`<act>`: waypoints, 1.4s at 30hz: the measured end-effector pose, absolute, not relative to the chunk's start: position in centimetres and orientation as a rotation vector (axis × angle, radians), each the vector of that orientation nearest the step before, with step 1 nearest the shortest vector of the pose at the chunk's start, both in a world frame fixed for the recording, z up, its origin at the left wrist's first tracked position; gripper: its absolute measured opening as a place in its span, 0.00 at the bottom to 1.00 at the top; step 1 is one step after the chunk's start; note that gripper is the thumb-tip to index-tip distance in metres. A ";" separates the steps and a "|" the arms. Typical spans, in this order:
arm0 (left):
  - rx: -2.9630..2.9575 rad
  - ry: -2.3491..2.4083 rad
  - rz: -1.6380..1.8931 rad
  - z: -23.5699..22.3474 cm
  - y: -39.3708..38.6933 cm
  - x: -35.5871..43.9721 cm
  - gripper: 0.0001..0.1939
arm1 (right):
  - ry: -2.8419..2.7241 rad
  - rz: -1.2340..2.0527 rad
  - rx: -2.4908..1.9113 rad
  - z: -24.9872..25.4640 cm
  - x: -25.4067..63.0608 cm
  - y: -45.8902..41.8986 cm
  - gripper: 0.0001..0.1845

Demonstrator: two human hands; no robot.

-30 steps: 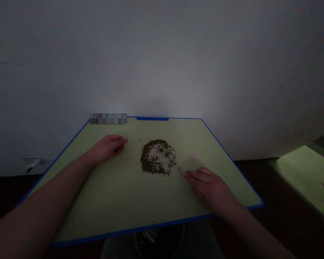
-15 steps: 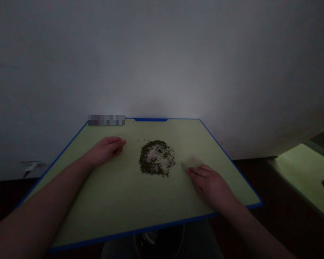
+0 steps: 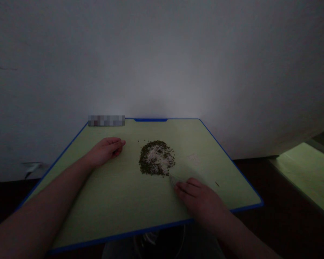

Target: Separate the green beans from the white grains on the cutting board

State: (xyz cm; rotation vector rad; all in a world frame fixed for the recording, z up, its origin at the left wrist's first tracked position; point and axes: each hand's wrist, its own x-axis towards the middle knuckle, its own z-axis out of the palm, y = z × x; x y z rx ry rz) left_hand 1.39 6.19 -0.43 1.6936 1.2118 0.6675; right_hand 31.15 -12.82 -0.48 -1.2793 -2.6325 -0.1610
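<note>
Just one green-and-white grain pile, right hand gripping one pale scraper, left hand empty, half-curled

No words, brands or numbers can be read anywhere; the only possible label is a grey pixelated rectangular patch, blurred past reading, at the far corner of the pale green, blue-rimmed board.

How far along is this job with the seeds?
Gathered already: green and white grains in one heap on the board. In hand: the right hand holds a pale translucent piece by the heap's edge. Left, it seems: the white grains lie mixed among the green.
</note>
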 end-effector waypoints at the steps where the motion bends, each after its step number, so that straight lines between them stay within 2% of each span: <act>1: 1.688 1.214 0.669 -0.4 6.2 1.4 0.19 | -2.614 -0.189 -1.326 -0.6 31.6 -12.5 0.18; 6: 1.673 1.199 0.678 -0.5 6.2 1.4 0.19 | -2.526 -0.299 -1.397 -0.6 33.8 -11.3 0.16; 17: 1.701 1.206 0.669 -0.4 6.2 1.4 0.19 | -2.607 -0.166 -1.300 -0.6 30.9 -12.4 0.17; 27: 1.705 1.228 0.671 0.0 5.9 1.7 0.19 | -2.415 -0.344 -1.474 -0.8 34.6 -10.5 0.15; 34: 1.716 1.200 0.674 -0.2 6.0 1.5 0.18 | -2.542 -0.230 -1.257 -0.5 32.4 -11.9 0.17; 42: 1.717 1.205 0.684 -0.3 6.1 1.4 0.19 | -2.517 -0.294 -1.367 -0.9 32.8 -10.4 0.16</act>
